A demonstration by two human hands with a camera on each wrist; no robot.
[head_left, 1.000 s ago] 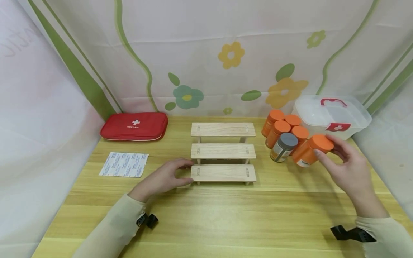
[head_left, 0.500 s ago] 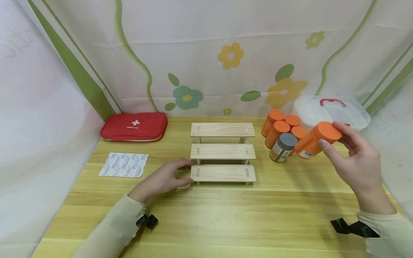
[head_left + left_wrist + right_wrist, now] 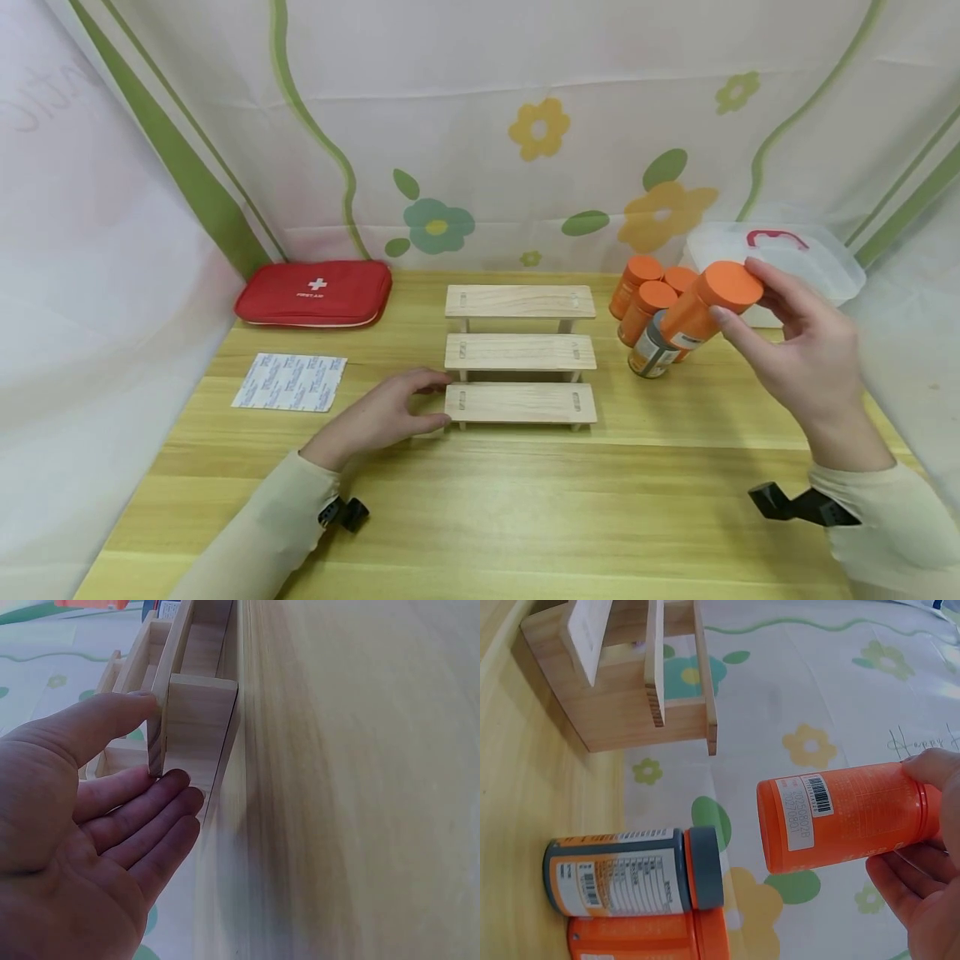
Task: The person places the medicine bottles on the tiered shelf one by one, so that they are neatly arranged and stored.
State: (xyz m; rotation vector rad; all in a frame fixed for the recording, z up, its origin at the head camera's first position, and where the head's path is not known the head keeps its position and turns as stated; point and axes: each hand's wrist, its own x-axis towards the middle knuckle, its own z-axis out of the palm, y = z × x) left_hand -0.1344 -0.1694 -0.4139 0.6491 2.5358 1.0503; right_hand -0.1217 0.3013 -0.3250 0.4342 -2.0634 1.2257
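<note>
My right hand (image 3: 802, 358) grips an orange bottle (image 3: 693, 308) by its lid end and holds it tilted above the table. In the right wrist view, the orange bottle (image 3: 840, 817) shows a white barcode label near its base. Below it stands a grey-lidded bottle (image 3: 622, 874), close to several orange-lidded bottles (image 3: 637, 312). The bottle in my hand partly covers this group. My left hand (image 3: 382, 417) holds the left end of the lowest step of a three-step wooden rack (image 3: 521, 402); thumb and index finger (image 3: 112, 791) lie at the step's two edges.
A red first aid pouch (image 3: 313, 293) lies at the back left, with a white printed sheet (image 3: 290, 382) in front of it. At the back right stands a translucent lidded box (image 3: 832, 267) with a red handle. A flowered cloth (image 3: 480, 125) hangs behind the table (image 3: 487, 517).
My right hand has lifted the orange bottle up from beside the others, first rightward, then left over the grey-lidded bottle. The left hand has stayed at the rack.
</note>
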